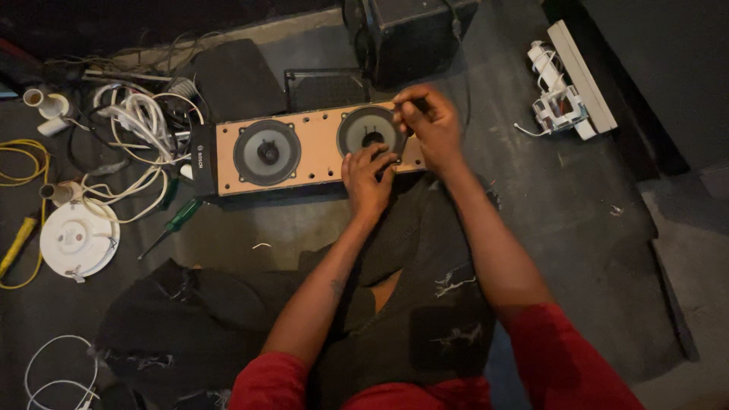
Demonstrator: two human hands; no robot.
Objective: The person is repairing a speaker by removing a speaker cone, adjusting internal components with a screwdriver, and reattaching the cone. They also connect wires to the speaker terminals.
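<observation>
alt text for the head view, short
Seen from above, a seated person's left hand and right hand work on the right cone of a two-cone speaker panel; a green screwdriver and tangled wires lie nearby.

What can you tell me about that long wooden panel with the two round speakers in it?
The long tan wooden speaker panel lies flat on the dark floor, face up, its long side across the view. Two round grey speaker cones sit in it, one on the left and one on the right, each with a dark centre. A black end cap closes its left end. The left hand rests on the right cone's lower rim; the right hand pinches a thin dark tool at its upper right edge.
</observation>
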